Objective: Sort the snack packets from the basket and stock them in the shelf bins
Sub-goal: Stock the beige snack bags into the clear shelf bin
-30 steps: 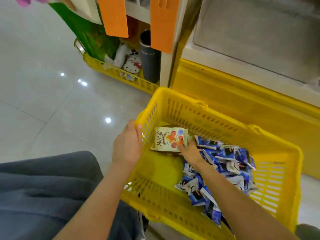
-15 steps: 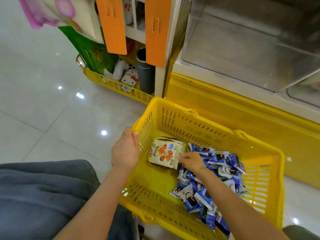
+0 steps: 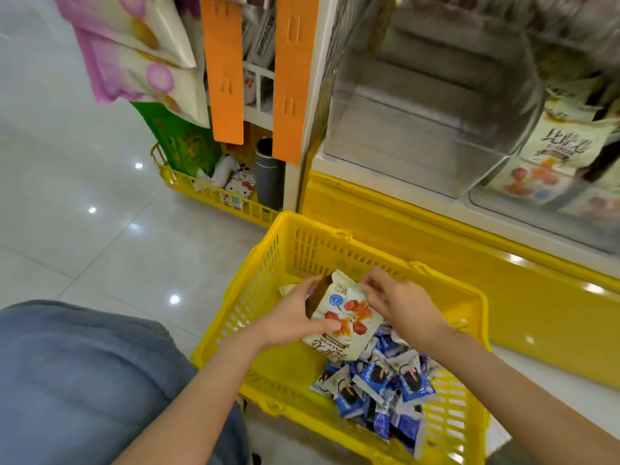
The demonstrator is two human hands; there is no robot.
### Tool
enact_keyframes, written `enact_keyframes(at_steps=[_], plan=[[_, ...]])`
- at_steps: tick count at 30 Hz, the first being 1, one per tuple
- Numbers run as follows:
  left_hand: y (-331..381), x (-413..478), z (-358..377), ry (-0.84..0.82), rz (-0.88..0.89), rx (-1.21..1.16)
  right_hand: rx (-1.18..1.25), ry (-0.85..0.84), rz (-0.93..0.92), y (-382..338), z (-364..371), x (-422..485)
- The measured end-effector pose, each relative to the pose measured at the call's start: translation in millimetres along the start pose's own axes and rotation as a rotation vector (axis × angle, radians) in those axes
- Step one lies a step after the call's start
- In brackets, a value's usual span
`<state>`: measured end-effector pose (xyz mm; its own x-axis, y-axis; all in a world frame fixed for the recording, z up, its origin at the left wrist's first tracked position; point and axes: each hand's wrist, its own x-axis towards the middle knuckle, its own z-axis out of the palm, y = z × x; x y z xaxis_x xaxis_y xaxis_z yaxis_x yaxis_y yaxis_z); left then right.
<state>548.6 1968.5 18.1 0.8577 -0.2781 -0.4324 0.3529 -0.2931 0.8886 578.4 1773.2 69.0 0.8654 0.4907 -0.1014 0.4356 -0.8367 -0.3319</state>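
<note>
Cream snack packet [image 3: 342,317] held up within yellow basket [image 3: 436,273], beside pile of blue packets [image 3: 379,380]; left grip [image 3: 292,317] clamping its side, right grip [image 3: 399,300] pinching top edge, likely straightening it for shelf bin [image 3: 476,193] holding matching packets [image 3: 563,146], up right

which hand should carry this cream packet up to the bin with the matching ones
Right, probably. The right hand pinches the top edge of the cream packet, and the bin holding matching packets sits up on the right side. The left hand grips it too but would have to cross over.
</note>
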Motion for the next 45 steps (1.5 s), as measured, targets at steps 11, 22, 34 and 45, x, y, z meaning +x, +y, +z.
enact_keyframes(at_steps=[11,22,34,45], plan=[[8.3,-20.9,-5.8,-0.073,-0.017,-0.425,0.696,0.017,0.231,-18.1,-33.5,8.5],[0.2,-17.2,-29.7,0.171,-0.05,-0.41,1.073,0.144,0.417,-7.3,18.4,52.8],[-20.4,7.5,-56.7,0.522,-0.155,-0.59,0.417,-0.336,0.43,57.3,183.0,91.5],[-20.6,25.0,-56.7,0.569,-0.196,-0.526,0.584,-0.43,0.721,57.9,224.8,113.3]])
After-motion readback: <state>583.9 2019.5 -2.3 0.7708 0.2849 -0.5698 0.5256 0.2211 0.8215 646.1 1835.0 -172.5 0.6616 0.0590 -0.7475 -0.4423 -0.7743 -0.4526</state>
